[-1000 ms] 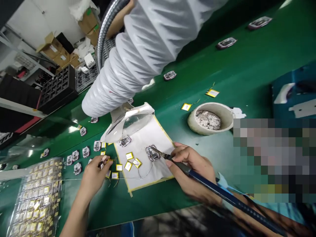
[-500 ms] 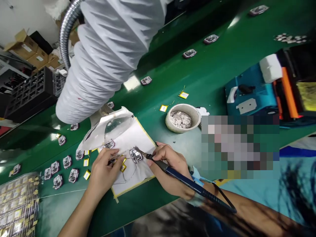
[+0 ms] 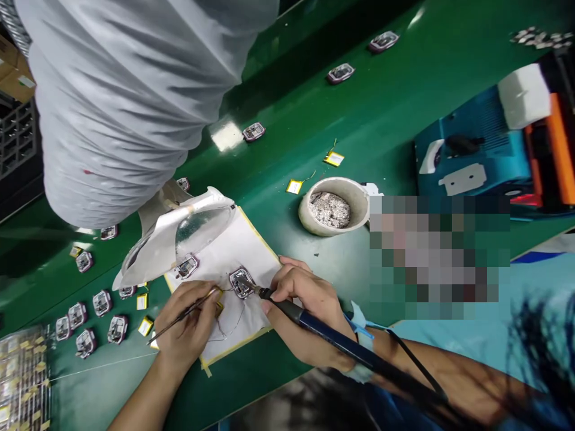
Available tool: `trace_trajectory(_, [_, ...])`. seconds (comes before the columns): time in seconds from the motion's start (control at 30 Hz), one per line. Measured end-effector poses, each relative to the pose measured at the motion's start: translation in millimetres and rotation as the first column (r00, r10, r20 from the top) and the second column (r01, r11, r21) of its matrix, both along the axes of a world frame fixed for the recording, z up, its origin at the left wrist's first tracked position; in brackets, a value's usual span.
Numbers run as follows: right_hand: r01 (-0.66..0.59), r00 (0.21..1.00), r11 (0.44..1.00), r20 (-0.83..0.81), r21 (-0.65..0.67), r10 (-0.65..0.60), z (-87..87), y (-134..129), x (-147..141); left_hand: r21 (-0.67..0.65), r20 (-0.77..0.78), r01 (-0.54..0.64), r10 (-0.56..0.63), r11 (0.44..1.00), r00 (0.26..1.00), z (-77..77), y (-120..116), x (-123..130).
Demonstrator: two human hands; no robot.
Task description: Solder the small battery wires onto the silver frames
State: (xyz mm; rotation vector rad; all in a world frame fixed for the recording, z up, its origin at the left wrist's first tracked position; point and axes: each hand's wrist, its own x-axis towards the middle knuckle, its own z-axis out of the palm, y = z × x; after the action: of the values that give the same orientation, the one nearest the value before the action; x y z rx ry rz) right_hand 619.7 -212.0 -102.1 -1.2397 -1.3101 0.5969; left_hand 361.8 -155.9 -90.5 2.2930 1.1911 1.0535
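A soldering iron is gripped pen-like in my right hand. Its metal tip rests over the small circuit-board unit on the white sheet; whether it touches cannot be made out. My left hand pinches slim dark tweezers, whose rear end points toward the lower left. Just by those fingertips lies a yellow battery, partly hidden by the fingers, with thin wires running toward the unit. Another unit sits above my left hand, at the foot of a clear shield.
A large grey duct hangs over the upper left. The round pot of silvery bits stands beyond my right hand. A blue machine is at the right. Several units and batteries lie left, beside stacked trays.
The view has shifted and come closer. The iron's tip has moved from the unit's upper edge onto its middle. The tweezers in my left hand now show along their length.
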Motion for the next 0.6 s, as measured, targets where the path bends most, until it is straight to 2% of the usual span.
trace_trajectory(0.13, [-0.003, 1.0, 1.0, 0.003, -0.006, 0.003, -0.3, 0.1, -0.3, -0.041, -0.008, 0.097, -0.098, 0.994, 0.995, 4.2, -1.7, 9.3])
trace_trajectory(0.6, [-0.051, 0.998, 0.999, 0.037, -0.019, 0.052, 2.9, 0.0, 2.4, -0.03, -0.049, 0.068, -0.07, 0.997, 0.996, 4.6, 0.9, 17.2])
